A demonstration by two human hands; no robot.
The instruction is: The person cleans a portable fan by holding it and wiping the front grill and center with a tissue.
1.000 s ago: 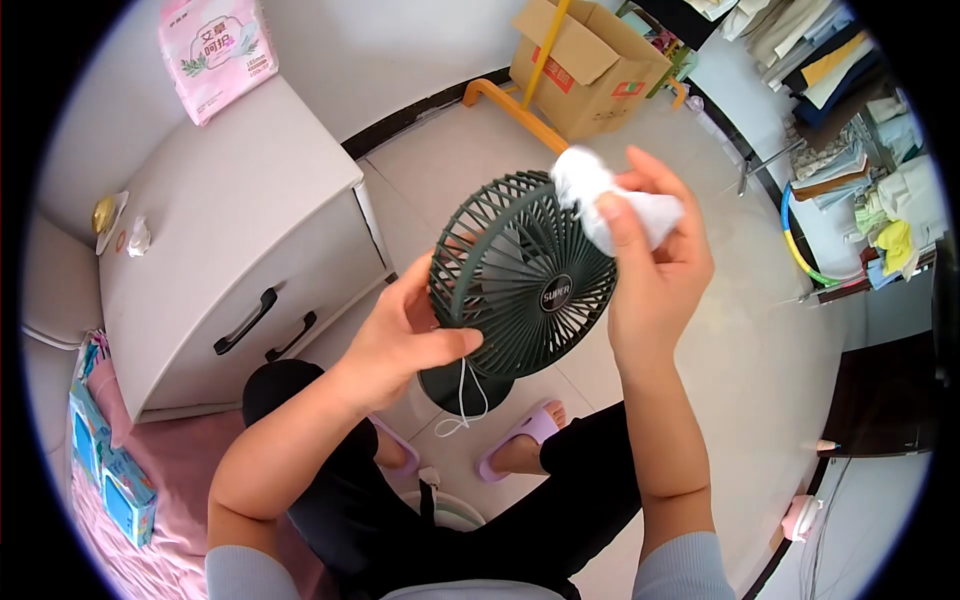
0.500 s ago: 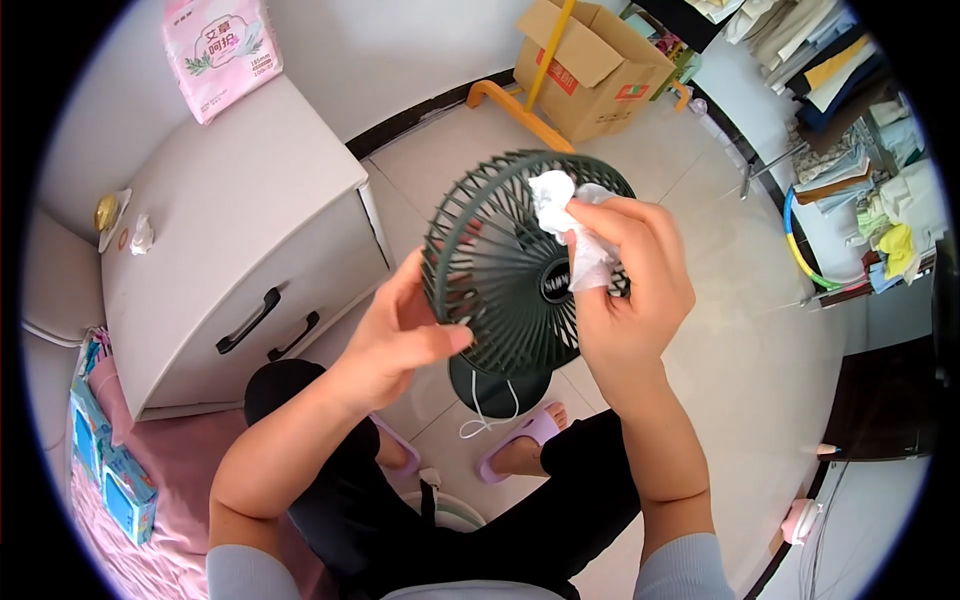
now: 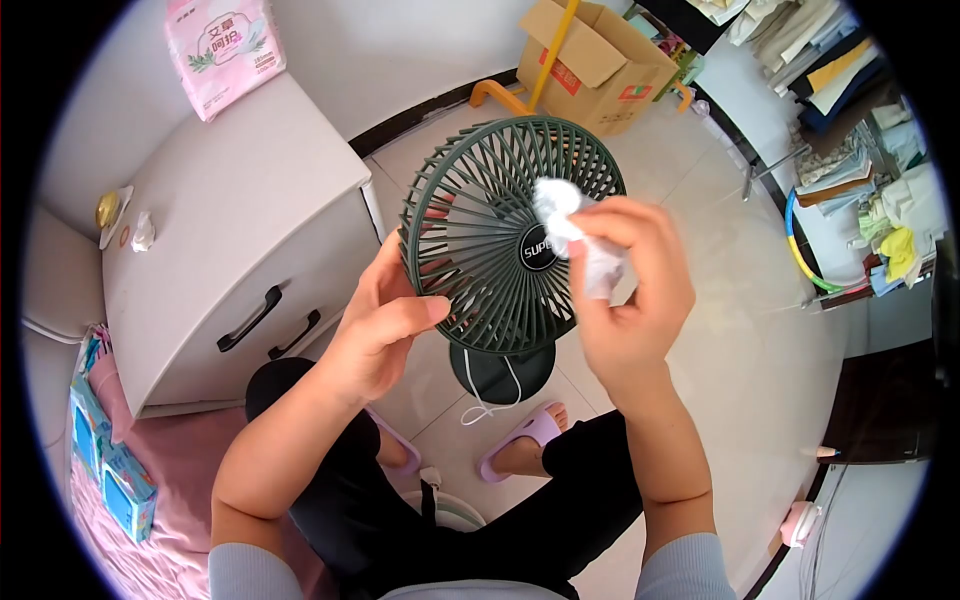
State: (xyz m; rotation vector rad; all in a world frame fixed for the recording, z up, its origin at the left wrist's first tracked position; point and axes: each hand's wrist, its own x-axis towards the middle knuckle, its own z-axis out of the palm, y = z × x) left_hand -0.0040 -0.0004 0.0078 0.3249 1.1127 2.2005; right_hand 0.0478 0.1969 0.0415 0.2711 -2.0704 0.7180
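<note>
A dark green desk fan (image 3: 480,290) is held up above the floor, its slatted round grille facing me. My left hand (image 3: 385,325) grips the grille's left rim, thumb in front and fingers behind. In my right hand (image 3: 635,280) is a crumpled white tissue (image 3: 560,205), pinched between thumb and fingers in front of the grille's right side. Motion blurs that hand a little, and I cannot tell whether the tissue touches the slats. Below the grille hangs the fan's round base (image 3: 505,375) with a looped white cord (image 3: 485,408).
At left stands a pale cabinet (image 3: 240,170) bearing a pink packet (image 3: 225,50) and a crumpled tissue piece (image 3: 143,232). A cardboard box (image 3: 590,70) sits by the wall behind a yellow stand (image 3: 552,60). Clothes (image 3: 850,150) fill the upper right. Pink bedding (image 3: 190,480) lies lower left.
The fan has shifted up and left and its grille has turned more squarely toward me. My right hand with the tissue now sits nearer the grille's right edge.
</note>
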